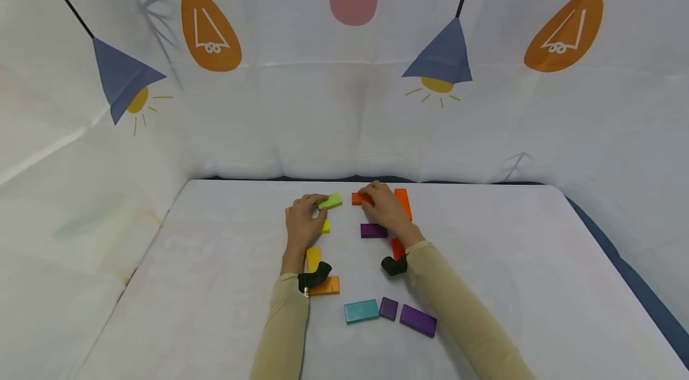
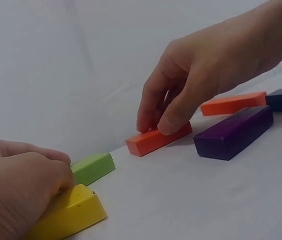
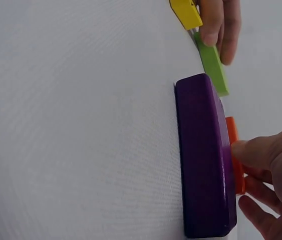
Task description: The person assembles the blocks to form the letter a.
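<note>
My left hand [image 1: 304, 224] pinches a lime-green block [image 1: 331, 200] between fingers and thumb, on the far part of the white table. A yellow block [image 2: 75, 212] lies close under that hand in the left wrist view. To the right, my right hand [image 1: 389, 209] grips an orange block [image 1: 356, 198], thumb on the near side and fingers beyond it. The orange block lies apart from the green one, across a short gap. Just nearer than the orange block is a purple block [image 3: 201, 160], seen large in the right wrist view.
An orange-red block [image 1: 402, 203] and a red block [image 1: 397, 247] lie beside the right hand. An amber block [image 1: 314, 257] and an orange one [image 1: 325, 286] lie by the left wrist. Nearer are teal [image 1: 362, 311], small purple [image 1: 389, 308] and long purple [image 1: 418, 321] blocks.
</note>
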Available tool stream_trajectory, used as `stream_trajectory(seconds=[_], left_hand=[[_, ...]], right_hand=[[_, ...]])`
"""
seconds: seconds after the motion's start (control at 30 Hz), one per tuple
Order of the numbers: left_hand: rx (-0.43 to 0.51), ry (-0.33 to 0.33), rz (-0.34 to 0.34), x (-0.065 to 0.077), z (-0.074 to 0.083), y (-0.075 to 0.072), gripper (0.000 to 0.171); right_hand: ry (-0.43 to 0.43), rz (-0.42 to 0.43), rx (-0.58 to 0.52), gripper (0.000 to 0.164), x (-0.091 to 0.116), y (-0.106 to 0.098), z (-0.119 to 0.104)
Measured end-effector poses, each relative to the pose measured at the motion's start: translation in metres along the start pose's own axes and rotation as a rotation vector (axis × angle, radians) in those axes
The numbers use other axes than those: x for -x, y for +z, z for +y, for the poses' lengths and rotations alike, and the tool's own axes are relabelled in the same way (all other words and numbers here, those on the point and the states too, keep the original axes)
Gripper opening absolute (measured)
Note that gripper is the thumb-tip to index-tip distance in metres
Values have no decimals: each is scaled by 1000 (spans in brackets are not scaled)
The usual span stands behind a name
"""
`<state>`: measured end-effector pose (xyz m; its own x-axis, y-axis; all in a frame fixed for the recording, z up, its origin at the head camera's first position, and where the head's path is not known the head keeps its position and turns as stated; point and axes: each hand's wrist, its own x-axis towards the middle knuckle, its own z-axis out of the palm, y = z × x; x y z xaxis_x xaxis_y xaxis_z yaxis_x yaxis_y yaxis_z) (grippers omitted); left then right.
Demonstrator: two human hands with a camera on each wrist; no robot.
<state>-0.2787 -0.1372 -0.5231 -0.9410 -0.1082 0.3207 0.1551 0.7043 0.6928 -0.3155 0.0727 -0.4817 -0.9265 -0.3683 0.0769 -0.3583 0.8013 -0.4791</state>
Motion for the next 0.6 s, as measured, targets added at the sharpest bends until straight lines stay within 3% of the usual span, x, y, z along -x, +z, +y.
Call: stream_trajectory(seconds=[0.6], left_hand=[[100,-3,-62,0,-2,-1,23]], right_hand=[[-27,54,37,28,1,4,3]])
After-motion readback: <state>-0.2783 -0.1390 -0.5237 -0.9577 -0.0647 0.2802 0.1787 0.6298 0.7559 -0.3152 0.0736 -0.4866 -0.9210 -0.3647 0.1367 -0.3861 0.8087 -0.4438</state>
